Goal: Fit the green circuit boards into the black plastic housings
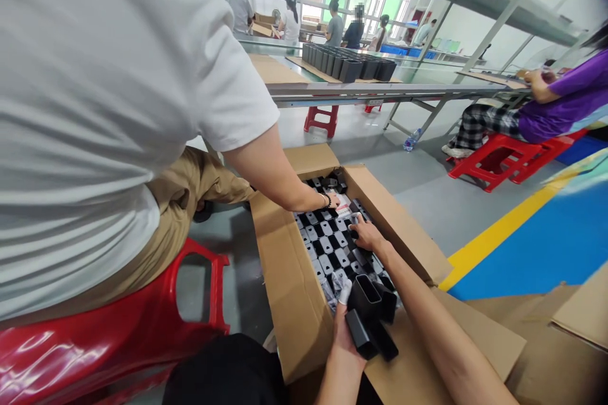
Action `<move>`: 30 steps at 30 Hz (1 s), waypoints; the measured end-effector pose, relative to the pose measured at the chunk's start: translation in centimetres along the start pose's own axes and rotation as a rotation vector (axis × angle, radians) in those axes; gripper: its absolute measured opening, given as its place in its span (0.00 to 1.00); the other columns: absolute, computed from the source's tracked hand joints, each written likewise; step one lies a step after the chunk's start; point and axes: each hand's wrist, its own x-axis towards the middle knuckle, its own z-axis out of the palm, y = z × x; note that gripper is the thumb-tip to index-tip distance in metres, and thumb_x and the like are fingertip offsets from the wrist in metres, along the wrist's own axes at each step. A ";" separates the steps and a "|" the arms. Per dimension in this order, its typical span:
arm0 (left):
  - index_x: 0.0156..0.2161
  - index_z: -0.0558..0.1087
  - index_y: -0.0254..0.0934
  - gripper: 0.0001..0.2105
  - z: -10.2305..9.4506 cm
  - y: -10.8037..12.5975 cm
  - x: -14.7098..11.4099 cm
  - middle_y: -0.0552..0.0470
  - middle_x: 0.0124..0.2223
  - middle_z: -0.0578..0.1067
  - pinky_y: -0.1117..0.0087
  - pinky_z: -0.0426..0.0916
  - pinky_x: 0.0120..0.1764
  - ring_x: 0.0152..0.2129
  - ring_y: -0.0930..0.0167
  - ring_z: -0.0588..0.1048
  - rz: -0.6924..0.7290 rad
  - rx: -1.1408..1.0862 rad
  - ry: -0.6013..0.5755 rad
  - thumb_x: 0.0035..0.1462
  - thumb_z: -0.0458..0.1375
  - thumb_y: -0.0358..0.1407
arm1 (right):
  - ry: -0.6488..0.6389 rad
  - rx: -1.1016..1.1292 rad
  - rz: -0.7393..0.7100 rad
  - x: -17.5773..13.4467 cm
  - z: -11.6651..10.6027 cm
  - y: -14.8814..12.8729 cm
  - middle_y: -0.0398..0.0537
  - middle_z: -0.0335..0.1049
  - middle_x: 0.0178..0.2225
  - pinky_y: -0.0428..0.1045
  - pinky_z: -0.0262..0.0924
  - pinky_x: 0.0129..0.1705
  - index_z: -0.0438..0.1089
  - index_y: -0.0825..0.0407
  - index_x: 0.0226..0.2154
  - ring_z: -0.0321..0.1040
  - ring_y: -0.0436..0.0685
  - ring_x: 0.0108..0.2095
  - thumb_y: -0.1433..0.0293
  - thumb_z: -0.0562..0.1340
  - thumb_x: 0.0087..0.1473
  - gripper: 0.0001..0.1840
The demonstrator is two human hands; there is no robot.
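Note:
My left hand [342, 332] is closed around several black rectangular casings [365, 291], hollow and open-ended, bunched over the near end of an open cardboard box [294, 278]. White covers wrap some of my fingertips. Farther in, my right hand [368, 234] has its fingers curled down at a small black casing, partly hidden by the fingers. Rows of grey-and-black casings [327, 245] fill the box. A co-worker's hand [332, 200] reaches in from the left, touching a white packet or label [342, 207] near my right hand.
The co-worker in a white shirt [118, 76] sits close on the left, on a red stool [204, 253]. Black casings [349, 63] stand in rows on the workbench [403, 90] ahead. More cardboard [546, 329] lies at right. A person in purple [565, 101] sits on the far right.

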 end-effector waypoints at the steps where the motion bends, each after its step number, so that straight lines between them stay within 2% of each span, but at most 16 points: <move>1: 0.47 0.83 0.30 0.19 0.0 0.0 -0.1 0.41 0.37 0.87 0.55 0.80 0.48 0.41 0.52 0.87 -0.004 -0.002 -0.007 0.64 0.69 0.47 | -0.002 0.001 0.008 -0.1 0.1 0.0 0.56 0.73 0.62 0.65 0.75 0.58 0.72 0.51 0.61 0.76 0.65 0.57 0.60 0.68 0.69 0.22; 9: 0.47 0.83 0.28 0.22 -0.1 -0.2 0.1 0.37 0.41 0.87 0.53 0.79 0.52 0.43 0.51 0.87 -0.008 -0.025 -0.047 0.65 0.66 0.49 | 0.046 0.072 0.062 -0.6 0.2 -0.5 0.55 0.73 0.62 0.64 0.75 0.57 0.72 0.52 0.60 0.76 0.64 0.56 0.60 0.68 0.69 0.22; 17: 0.41 0.83 0.31 0.16 0.2 -0.2 -0.2 0.41 0.37 0.87 0.54 0.79 0.53 0.43 0.53 0.87 0.031 -0.044 -0.050 0.65 0.68 0.46 | 0.237 0.280 0.142 -2.4 -1.8 0.9 0.56 0.72 0.63 0.65 0.75 0.58 0.73 0.51 0.59 0.76 0.65 0.57 0.61 0.68 0.70 0.20; 21: 0.43 0.83 0.31 0.16 0.7 -0.1 -0.9 0.42 0.37 0.87 0.57 0.79 0.53 0.41 0.56 0.88 0.059 -0.032 -0.044 0.65 0.68 0.45 | 0.397 0.505 0.196 -3.1 -2.6 1.8 0.55 0.72 0.63 0.66 0.74 0.60 0.73 0.51 0.60 0.74 0.65 0.59 0.61 0.68 0.69 0.20; 25: 0.45 0.84 0.29 0.19 2.0 0.3 -2.8 0.39 0.40 0.87 0.58 0.79 0.53 0.43 0.55 0.88 0.050 -0.016 -0.018 0.67 0.65 0.47 | 0.545 0.823 0.250 -4.8 -2.5 2.3 0.55 0.73 0.62 0.65 0.74 0.59 0.73 0.51 0.59 0.75 0.65 0.58 0.60 0.68 0.69 0.21; 27: 0.47 0.84 0.29 0.19 3.1 0.6 -4.3 0.38 0.42 0.88 0.58 0.79 0.54 0.43 0.56 0.88 0.040 -0.009 -0.011 0.69 0.64 0.47 | 0.594 1.004 0.282 -6.3 -2.1 1.7 0.54 0.75 0.59 0.63 0.76 0.55 0.74 0.52 0.58 0.77 0.63 0.54 0.60 0.68 0.69 0.20; 30: 0.49 0.84 0.31 0.19 5.2 1.0 -6.9 0.39 0.45 0.88 0.57 0.78 0.55 0.44 0.56 0.87 0.036 -0.009 -0.016 0.68 0.64 0.47 | 0.659 1.272 0.347 -8.9 -1.7 -0.5 0.52 0.79 0.52 0.58 0.78 0.49 0.75 0.54 0.55 0.80 0.60 0.47 0.59 0.68 0.70 0.19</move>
